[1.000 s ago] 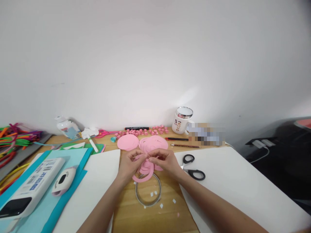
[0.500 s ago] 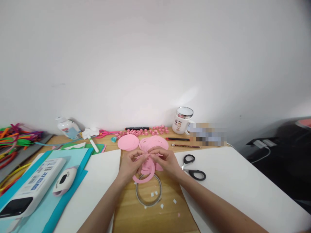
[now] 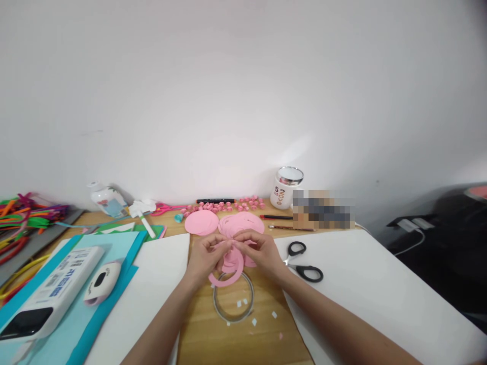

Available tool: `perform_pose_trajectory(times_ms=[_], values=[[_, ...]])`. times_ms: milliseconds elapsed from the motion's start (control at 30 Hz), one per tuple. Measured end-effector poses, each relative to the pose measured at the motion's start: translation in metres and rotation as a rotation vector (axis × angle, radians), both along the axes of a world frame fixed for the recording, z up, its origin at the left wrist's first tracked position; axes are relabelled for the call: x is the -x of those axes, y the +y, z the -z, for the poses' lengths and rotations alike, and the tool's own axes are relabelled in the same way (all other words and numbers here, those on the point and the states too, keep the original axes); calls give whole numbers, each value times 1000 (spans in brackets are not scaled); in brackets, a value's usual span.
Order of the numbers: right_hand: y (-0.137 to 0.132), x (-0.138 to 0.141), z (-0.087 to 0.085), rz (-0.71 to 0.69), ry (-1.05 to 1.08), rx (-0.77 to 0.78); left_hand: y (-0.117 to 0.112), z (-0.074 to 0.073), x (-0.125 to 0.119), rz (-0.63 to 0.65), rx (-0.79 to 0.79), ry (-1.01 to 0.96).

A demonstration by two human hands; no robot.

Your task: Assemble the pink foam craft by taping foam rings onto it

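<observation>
My left hand [image 3: 205, 256] and my right hand [image 3: 255, 249] meet over the middle of the wooden desk [image 3: 236, 339]. Both pinch the same pink paper spiral strip [image 3: 228, 268], whose loops hang down between them. Just beyond the hands lie several pink paper discs [image 3: 201, 222] and cut spirals [image 3: 243, 223]. Under the hanging strip a roll of clear tape [image 3: 233, 299] lies flat, with small white scraps around it.
Black scissors [image 3: 304, 263] lie on a white sheet [image 3: 365, 294] right of my hands. A mug [image 3: 283, 188], pencils and small pink paper roses [image 3: 220, 206] line the wall. At the left are blue paper [image 3: 114, 243], a white box [image 3: 49, 291], a small punch [image 3: 101, 281] and coloured pipe cleaners [image 3: 23, 213].
My hands stay together on the pink strip; the fingers shift slightly and the hanging loops sway a little.
</observation>
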State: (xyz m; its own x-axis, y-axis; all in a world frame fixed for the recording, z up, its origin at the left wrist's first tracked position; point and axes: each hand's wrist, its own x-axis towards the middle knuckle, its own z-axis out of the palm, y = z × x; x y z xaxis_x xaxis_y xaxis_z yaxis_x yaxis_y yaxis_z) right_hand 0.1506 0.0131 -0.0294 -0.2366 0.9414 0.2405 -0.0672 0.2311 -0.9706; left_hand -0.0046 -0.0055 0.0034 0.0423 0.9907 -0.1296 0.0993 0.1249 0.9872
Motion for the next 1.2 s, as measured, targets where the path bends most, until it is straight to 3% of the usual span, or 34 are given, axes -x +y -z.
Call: perform_pose_trajectory(times_ms=[500, 1200], values=[[2, -1, 2, -8, -26, 23, 2, 5, 3, 21, 20, -22], [1, -1, 1, 11, 10, 56, 1, 2, 0, 0, 44, -58]])
